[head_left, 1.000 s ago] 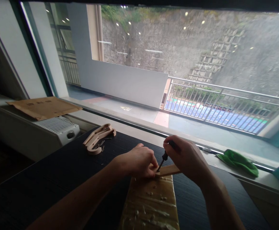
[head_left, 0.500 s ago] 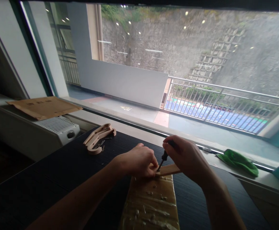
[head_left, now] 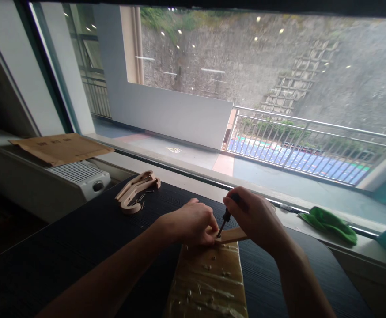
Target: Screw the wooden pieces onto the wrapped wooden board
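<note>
The fingers of the left hand [head_left: 193,226] are bent and pinch down on the end of a flat, pale wooden piece [head_left: 234,235]. The fingers of the right hand [head_left: 257,217] are curled shut around the black handle of a screwdriver [head_left: 226,217] with a thin metal rod. The rod leans, and its tip touches the wooden piece just beside the left fingertips. The other end of the wooden piece goes out under the right hand.

Right under the left fingers is a long, yellow-brown block [head_left: 213,276] wrapped in shiny clear plastic, with small bumps on top. It sits on a black table [head_left: 77,232] with thin lines in it.

Past the left fingers, over to the left, curvy light wooden parts [head_left: 131,194] lie close together, with small thin screws [head_left: 142,197] beside them. Well apart from the fingers, farther left, a flat brown paper envelope [head_left: 63,149] lies partly over a white box with slots [head_left: 80,174]. To the right of the right fingers, a crumpled green cloth [head_left: 328,225] lies on the pale window sill [head_left: 299,223].
</note>
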The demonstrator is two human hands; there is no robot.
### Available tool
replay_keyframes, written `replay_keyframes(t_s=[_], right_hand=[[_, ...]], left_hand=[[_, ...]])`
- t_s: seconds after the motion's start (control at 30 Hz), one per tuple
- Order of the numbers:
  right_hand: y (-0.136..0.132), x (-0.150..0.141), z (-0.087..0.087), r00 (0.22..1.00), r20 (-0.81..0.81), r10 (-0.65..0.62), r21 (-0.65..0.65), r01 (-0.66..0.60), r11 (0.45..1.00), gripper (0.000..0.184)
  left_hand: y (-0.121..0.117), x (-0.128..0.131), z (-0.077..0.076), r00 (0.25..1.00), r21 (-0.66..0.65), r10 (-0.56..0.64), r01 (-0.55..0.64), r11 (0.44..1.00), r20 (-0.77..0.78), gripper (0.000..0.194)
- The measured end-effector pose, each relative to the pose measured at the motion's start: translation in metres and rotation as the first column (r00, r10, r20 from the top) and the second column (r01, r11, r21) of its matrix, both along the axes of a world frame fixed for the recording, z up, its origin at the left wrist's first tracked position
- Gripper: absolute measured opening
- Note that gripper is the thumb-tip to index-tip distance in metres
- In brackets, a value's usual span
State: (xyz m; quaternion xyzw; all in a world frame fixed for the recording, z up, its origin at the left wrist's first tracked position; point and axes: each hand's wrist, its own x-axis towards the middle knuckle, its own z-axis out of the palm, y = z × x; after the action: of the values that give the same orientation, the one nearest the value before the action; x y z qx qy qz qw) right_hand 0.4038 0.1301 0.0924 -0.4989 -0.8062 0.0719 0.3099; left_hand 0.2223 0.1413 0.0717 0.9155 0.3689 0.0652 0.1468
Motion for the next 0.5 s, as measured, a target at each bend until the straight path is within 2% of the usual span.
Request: replay_keyframes(t_s=[0.1,0.17,0.23,0.37,0.5], right_hand=[[-0.005,-0.001,0.002,0.993,-0.035,0.115,-0.021,-0.116,0.993,0.011],[-0.006,-0.001,0.002,0.987,-0.050,0.150,-0.041,-0.152,0.988,0.012],[-0.003,0.000,0.000,0.988,-0.064,0.140,-0.069,-0.144,0.987,0.016],[0.004,0.002,-0.001,0.995,-0.088,0.037,-0.102,-0.046,0.994,0.029],[0.000,0.003,0.003,0.998,-0.063,0.022,-0.093,-0.028,0.995,0.028]], left_hand=[[0.000,0.000,-0.001,1.000,0.004,-0.005,0.005,1.000,-0.005,0.019],[0.000,0.000,-0.001,1.000,0.010,0.002,-0.002,1.000,-0.005,0.019],[-0.001,0.000,-0.001,1.000,0.019,0.005,-0.005,1.000,-0.005,0.020],[-0.001,0.000,0.000,1.000,0.019,0.010,-0.010,1.000,-0.003,0.018],[-0.001,0.000,0.001,1.000,0.005,0.012,-0.012,1.000,-0.007,0.016]])
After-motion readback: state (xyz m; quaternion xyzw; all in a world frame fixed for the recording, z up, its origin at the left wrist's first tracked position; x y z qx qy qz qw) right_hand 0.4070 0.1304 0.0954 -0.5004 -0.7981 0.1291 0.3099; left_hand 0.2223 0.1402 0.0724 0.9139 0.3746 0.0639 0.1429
